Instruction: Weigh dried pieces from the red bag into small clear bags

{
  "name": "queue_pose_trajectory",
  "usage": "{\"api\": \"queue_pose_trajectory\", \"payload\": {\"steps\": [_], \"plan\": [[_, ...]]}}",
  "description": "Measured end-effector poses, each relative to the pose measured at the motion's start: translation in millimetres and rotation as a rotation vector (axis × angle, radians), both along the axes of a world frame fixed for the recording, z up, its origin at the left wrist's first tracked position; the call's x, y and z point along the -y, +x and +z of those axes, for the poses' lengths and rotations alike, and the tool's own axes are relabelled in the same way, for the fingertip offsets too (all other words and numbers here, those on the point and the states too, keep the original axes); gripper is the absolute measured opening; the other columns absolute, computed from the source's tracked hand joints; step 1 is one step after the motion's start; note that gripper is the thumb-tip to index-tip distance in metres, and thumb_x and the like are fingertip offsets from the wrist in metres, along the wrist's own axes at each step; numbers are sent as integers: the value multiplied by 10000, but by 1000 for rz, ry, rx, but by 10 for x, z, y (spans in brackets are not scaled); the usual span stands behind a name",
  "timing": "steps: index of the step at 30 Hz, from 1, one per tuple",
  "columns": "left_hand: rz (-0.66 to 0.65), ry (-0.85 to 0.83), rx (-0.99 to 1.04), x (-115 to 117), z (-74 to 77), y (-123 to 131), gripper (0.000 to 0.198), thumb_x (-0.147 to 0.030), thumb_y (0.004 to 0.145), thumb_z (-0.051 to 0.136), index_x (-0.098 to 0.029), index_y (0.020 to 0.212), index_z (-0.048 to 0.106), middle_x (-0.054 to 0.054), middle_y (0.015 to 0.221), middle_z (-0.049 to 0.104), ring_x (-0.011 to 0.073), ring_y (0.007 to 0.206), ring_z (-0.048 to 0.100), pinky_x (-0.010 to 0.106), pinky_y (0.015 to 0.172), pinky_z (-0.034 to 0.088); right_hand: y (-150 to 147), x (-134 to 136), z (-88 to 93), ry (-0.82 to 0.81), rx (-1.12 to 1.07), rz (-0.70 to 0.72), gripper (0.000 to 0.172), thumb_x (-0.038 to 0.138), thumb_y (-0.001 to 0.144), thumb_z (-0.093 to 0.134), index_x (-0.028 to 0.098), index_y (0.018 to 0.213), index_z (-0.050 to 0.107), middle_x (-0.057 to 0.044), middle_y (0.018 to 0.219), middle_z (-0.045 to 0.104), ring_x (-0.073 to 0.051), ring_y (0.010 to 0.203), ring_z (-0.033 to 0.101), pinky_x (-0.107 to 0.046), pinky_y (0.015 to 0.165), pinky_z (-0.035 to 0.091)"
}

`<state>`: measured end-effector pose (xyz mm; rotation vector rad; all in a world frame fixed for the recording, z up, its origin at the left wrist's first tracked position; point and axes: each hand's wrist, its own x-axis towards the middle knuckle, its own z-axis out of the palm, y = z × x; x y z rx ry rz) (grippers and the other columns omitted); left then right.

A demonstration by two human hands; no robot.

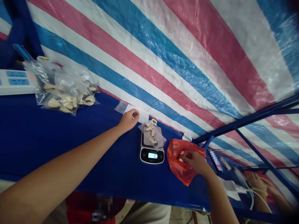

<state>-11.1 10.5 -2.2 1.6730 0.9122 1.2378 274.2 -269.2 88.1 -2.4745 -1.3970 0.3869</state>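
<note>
My left hand (129, 119) is loosely curled over a white sheet of paper (143, 115), with nothing visible in its fingers. To its right is a small digital scale (152, 155) with a lit display. On the scale's pan lies a clear plastic bag (160, 138) with several pale, dried-looking pieces (152, 133). My right hand (195, 160) reaches into a crumpled red plastic bag (174, 146), its fingertips pinched together among pale pieces (181, 160) like those on the scale. Whether a piece is between those fingers is hidden.
Filled clear bags (66, 93) lie at the left by a white power strip (17, 81). A small white roll (153, 122) sits behind the scale. A phone (216, 160) lies to the right, and beyond it are another person's hands (258, 183). Striped sheeting (140, 62) hangs behind the blue table (112, 174).
</note>
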Motion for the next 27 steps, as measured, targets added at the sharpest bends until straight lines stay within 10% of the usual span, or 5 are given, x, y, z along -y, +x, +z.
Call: {"api": "queue_pose_trajectory", "payload": {"steps": [5,13,27], "plan": [[-17,46,-5,50,19,-11,117,-247,785,545,-206,867,618,15,825,677,170,784,627,290,697,480,-281,133,4,89,-467,50,292,470,796,717,209,771,590,26,692,579,-146,582,523,-267,537,434],[-152,176,-68,265,145,-7,91,-260,842,545,-209,863,617,0,822,664,144,730,587,286,702,463,-710,-97,-283,485,-430,-96,392,534,744,820,208,819,616,-11,730,661,-188,686,618,-290,637,491],[-327,159,-48,335,115,58,87,-237,797,592,-207,879,603,21,834,653,148,732,597,306,707,495,-1112,-767,-457,719,-853,-287,376,442,611,871,180,832,716,-42,831,735,-185,793,699,-300,763,597]]}}
